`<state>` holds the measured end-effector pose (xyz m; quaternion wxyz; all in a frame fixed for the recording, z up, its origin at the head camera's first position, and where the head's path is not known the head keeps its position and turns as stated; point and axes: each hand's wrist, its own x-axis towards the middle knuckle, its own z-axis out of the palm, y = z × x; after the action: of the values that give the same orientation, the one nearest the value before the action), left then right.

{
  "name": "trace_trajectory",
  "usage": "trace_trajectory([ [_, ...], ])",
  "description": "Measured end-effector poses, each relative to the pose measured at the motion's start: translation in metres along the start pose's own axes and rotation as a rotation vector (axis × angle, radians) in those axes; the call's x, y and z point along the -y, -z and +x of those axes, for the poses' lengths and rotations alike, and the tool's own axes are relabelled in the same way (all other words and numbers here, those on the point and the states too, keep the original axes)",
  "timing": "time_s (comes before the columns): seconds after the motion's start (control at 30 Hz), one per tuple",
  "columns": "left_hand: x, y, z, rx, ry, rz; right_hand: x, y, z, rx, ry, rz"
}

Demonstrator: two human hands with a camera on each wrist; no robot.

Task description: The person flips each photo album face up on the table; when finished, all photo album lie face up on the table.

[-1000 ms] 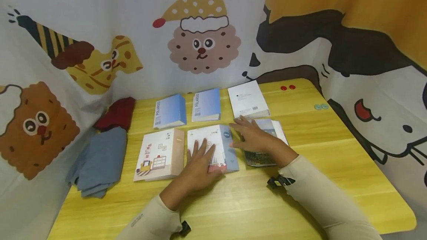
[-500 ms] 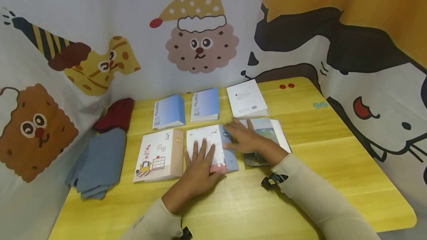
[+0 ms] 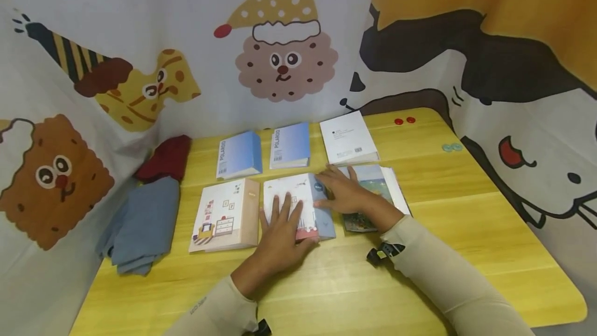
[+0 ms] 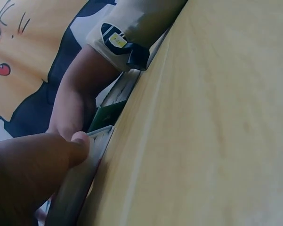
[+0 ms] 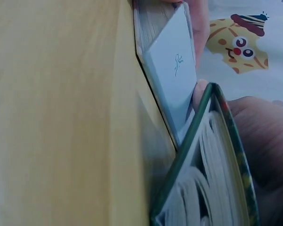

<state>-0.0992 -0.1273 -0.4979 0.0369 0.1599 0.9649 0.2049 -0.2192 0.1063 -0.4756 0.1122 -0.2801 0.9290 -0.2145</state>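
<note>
Six books lie in two rows on the yellow table (image 3: 457, 211). My left hand (image 3: 280, 222) rests flat, fingers spread, on the white-and-blue book (image 3: 303, 191) in the middle of the front row. In the left wrist view its thumb (image 4: 77, 143) sits at that book's near edge. My right hand (image 3: 342, 191) lies with straight fingers across the blue spine of the same book and over the landscape-cover book (image 3: 378, 183) beside it. The right wrist view shows the green-edged book (image 5: 202, 165) leaning against the pale blue one (image 5: 172, 66).
A beige book with a room drawing (image 3: 226, 214) lies front left. Two blue books (image 3: 239, 153) (image 3: 290, 145) and a white one (image 3: 347, 138) form the back row. Blue cloth (image 3: 140, 224) and dark red cloth (image 3: 165, 158) lie at the left. Cartoon curtains wall the table.
My right hand has slid a little to the left onto the middle book's spine, uncovering more of the landscape book. The left hand has stayed flat in place.
</note>
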Motion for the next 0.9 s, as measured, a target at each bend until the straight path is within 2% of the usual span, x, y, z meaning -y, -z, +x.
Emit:
trace_trajectory([
  [0.23,0.000,-0.007,-0.002,-0.050,-0.017,-0.059,0.000,0.004,-0.004,-0.052,0.007,0.118],
  [0.33,0.000,-0.010,-0.002,-0.080,-0.025,-0.130,0.000,0.006,-0.004,-0.096,0.029,0.164],
  [0.47,0.002,-0.012,-0.001,-0.122,-0.063,-0.234,0.000,0.009,-0.002,-0.178,0.106,0.216],
  [0.67,0.006,-0.011,0.000,-0.189,-0.212,-0.426,0.008,0.015,-0.003,-0.251,0.249,0.427],
  [0.8,0.009,-0.009,0.002,-0.232,-0.356,-0.573,0.014,0.019,-0.008,-0.239,0.344,0.596],
  [0.9,0.011,-0.009,0.003,-0.238,-0.470,-0.690,0.017,0.021,-0.013,-0.210,0.368,0.664],
])
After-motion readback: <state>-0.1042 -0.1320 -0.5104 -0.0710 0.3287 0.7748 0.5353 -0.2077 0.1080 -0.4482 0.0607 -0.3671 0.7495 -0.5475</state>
